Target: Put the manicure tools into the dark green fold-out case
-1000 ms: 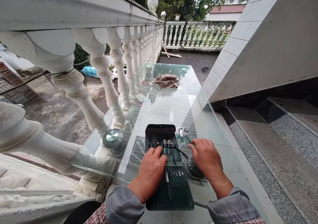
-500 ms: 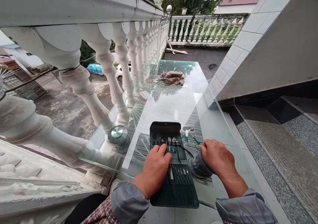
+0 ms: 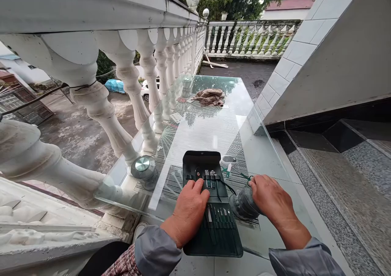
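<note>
A dark green manicure case (image 3: 215, 247) lies unfolded on the glass table. Nail clippers (image 3: 210, 180) sit under straps in its upper part, and several slim metal tools (image 3: 224, 217) stand in the slots below. My left hand (image 3: 187, 210) presses on the case's left middle with fingers curled, hiding part of it. Off the case's right side, my right hand (image 3: 271, 198) is closed, pinching a small green tool (image 3: 245, 176) whose far end shows past the fingertips. Beyond it, a green and white piece (image 3: 228, 170) and a dark oval piece (image 3: 229, 159) lie on the glass.
The glass tabletop (image 3: 210, 125) stands on round metal-capped legs (image 3: 145, 166). A crumpled brown cloth (image 3: 209, 97) lies toward its far end, with a small card (image 3: 176, 117) nearer. White balusters (image 3: 132, 88) run along the left; stone steps (image 3: 324, 174) rise at the right.
My right hand has drawn slightly right and down with the green tool, away from the pieces on the glass. My left hand stays on the case.
</note>
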A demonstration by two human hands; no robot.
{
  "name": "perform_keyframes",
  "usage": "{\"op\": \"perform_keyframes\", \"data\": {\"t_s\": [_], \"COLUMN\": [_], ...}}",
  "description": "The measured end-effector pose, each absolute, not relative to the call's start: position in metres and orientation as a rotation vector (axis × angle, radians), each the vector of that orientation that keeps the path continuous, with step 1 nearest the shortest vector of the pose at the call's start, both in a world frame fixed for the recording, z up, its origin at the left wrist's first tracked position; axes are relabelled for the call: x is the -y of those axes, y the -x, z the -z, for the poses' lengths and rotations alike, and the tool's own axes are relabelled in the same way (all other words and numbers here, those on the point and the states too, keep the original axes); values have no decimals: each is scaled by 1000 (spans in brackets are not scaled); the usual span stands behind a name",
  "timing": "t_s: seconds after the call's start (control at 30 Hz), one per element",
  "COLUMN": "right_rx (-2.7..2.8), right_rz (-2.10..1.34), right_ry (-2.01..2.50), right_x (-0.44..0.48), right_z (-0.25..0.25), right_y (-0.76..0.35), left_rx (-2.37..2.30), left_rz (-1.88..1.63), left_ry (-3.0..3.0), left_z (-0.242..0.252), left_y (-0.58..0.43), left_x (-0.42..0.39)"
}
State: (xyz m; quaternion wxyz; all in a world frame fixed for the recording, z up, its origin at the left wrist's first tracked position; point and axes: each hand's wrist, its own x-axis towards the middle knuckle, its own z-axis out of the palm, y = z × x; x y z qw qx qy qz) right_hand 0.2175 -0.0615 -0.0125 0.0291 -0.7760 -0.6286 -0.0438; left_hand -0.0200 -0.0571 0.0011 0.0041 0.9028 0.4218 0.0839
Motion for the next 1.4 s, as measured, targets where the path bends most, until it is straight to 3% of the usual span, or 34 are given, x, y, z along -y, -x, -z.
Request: {"op": "perform_keyframes", "data": {"t_s": [0.2,0.4,1.07,1.23,1.4], "right_rx": [1903,1890,1954,1744,1659], "right_rz": [118,314,117,-152,-720], "right_ry": [2364,2242,2257,2114,1702], "right_x": [60,55,57,59,71], "right_z": [12,17,23,15,-7], "right_y": [-214,-213,-218,-213,-175], "left_rx": [-1331,-1322,-1295,-1304,-1311], "left_rz": [-246,-243,-265,-314,-495], "left_ry": [-2857,-2848,-2869,-2835,-2683], "left_z": [-1,1,3,2,-7], "left_y": [19,19,20,20,18], "left_x": [57,57,57,59,62]}}
